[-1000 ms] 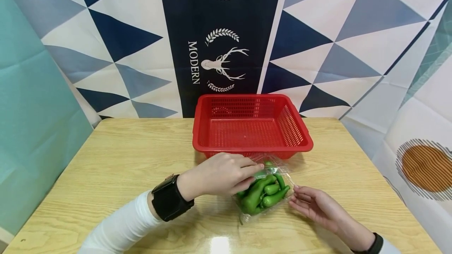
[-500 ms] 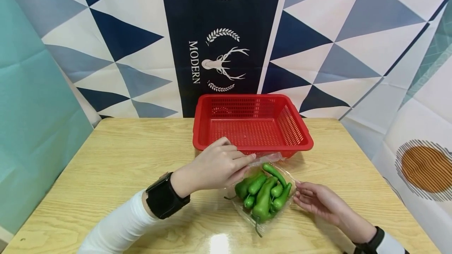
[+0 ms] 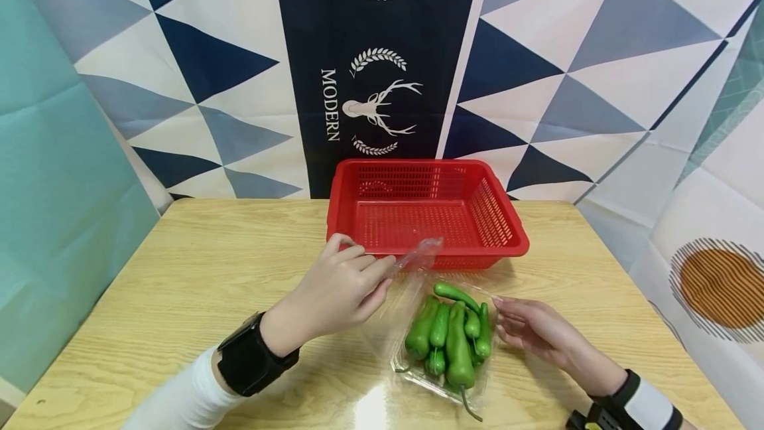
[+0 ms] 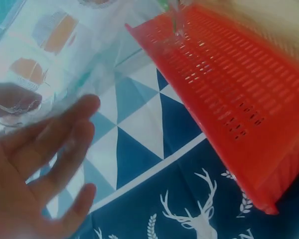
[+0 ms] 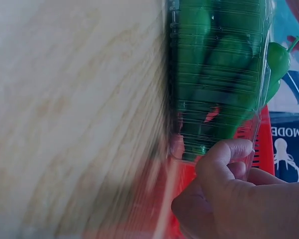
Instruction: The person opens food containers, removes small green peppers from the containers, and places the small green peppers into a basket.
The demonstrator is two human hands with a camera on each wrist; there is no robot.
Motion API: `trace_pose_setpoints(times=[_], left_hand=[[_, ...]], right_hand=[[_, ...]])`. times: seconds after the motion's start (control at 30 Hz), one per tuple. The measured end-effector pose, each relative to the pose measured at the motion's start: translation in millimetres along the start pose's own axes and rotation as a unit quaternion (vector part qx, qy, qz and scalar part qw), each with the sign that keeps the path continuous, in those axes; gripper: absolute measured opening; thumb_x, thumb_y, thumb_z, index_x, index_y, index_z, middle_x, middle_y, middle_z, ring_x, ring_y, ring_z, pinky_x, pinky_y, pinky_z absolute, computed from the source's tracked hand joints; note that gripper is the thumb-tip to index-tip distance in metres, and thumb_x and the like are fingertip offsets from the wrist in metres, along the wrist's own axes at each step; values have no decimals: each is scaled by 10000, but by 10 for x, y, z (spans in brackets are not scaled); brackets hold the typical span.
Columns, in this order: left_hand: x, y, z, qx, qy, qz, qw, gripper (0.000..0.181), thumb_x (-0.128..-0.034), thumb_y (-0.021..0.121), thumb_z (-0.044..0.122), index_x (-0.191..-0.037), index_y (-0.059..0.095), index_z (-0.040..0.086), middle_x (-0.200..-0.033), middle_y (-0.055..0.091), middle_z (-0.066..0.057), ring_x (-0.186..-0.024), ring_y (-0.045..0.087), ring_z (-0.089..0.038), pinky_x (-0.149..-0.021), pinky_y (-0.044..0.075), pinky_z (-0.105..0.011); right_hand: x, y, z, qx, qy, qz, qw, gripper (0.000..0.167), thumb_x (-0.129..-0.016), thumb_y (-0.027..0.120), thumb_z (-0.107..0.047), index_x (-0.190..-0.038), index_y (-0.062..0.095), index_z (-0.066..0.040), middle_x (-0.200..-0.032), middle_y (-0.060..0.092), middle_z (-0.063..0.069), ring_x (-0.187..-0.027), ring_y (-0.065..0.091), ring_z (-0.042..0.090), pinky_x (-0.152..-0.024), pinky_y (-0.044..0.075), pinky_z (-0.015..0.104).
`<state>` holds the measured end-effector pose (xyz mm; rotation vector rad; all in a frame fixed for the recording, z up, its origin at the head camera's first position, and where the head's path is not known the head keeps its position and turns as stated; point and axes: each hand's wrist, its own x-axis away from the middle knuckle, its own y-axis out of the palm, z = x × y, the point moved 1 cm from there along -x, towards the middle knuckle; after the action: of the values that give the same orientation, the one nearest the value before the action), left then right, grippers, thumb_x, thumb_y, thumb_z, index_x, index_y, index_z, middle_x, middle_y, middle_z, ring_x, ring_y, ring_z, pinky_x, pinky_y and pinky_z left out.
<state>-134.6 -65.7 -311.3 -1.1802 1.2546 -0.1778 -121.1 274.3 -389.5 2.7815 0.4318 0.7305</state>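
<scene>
red plastic, one item: a perforated basket [image 3: 477, 252] at the far side of the table [image 3: 227, 271], against the patterned cloth. i find one ribbed tray [image 3: 431, 383] of clear plastic on the table, just in front of the basket and between two hands. it is the holder of the green peppers [image 3: 459, 350], of which i count at least seven; overlap prevents a firm total. they lie touching one another, one across the far end and the rest roughly lengthwise. two stems reach past the rim, one at the near end and one at the left.

two hands are on my feed. left grip [image 3: 334, 297]: pinching one clear plastic cover [image 3: 422, 254], which is raised to the left of the peppers and crosses the basket's front in my head view. whether cover and tray are joined, i cannot tell. right grip [image 3: 534, 330]: pinching the tray's right far corner, thumb at the rim. i note one black band [image 3: 256, 357] on the left wrist.
</scene>
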Motion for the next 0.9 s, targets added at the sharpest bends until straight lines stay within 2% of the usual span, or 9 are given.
trace_pose_setpoints(times=[0.13, 0.27, 0.43, 0.5, 0.77, 0.9], left_hand=[[109, -21, 7, -63, -371, 69, 9993, 192, -851, 609, 224, -1003, 683, 133, -818, 701, 46, -786, 623, -131, -771, 409, -339], [214, -42, 15, -128, -761, 99, 9970, 75, -842, 587, 211, -866, 618, 148, -728, 622, 64, -707, 565, -130, -748, 409, -337], [360, -98, 19, -46, -1417, -88, 9899, 72, -827, 602, 211, -793, 580, 150, -644, 514, 102, -641, 506, -98, -734, 391, -342], [419, -115, 14, -55, -1587, -162, 9872, 87, -822, 618, 218, -796, 586, 141, -629, 492, 107, -625, 488, -90, -729, 385, -339], [595, -128, -21, -129, -1871, -413, 9814, 100, -810, 624, 229, -763, 572, 157, -603, 430, 137, -597, 430, -62, -700, 364, -301], [685, -139, -37, -178, -2000, -496, 9784, 106, -802, 620, 227, -742, 575, 153, -578, 400, 143, -576, 414, -60, -708, 377, -321]], right_hand=[[-32, 10, -15, 90, -10, 8, 10000, 137, -994, 491, -197, -965, 610, -135, -853, 610, -42, -799, 598, 35, -746, 532, 185], [-66, 24, -19, 150, -33, 63, 9999, 118, -991, 499, -201, -1028, 575, -120, -890, 611, -39, -823, 601, 38, -751, 534, 190], [-110, 49, -24, 237, -108, 49, 9996, 143, -989, 503, -207, -1077, 550, -103, -911, 623, -52, -831, 608, 39, -760, 541, 207], [-128, 59, -25, 283, -123, 66, 9995, 147, -989, 504, -206, -1082, 550, -101, -917, 630, -58, -832, 614, 34, -760, 541, 202], [-210, 66, -26, 364, -282, 39, 9989, 167, -981, 518, -180, -1080, 548, -49, -946, 664, -39, -849, 637, 38, -774, 540, 181], [-228, 75, -15, 259, -345, -53, 9991, 105, -963, 547, -146, -1041, 599, -99, -978, 694, -33, -905, 652, 44, -809, 535, 184]])
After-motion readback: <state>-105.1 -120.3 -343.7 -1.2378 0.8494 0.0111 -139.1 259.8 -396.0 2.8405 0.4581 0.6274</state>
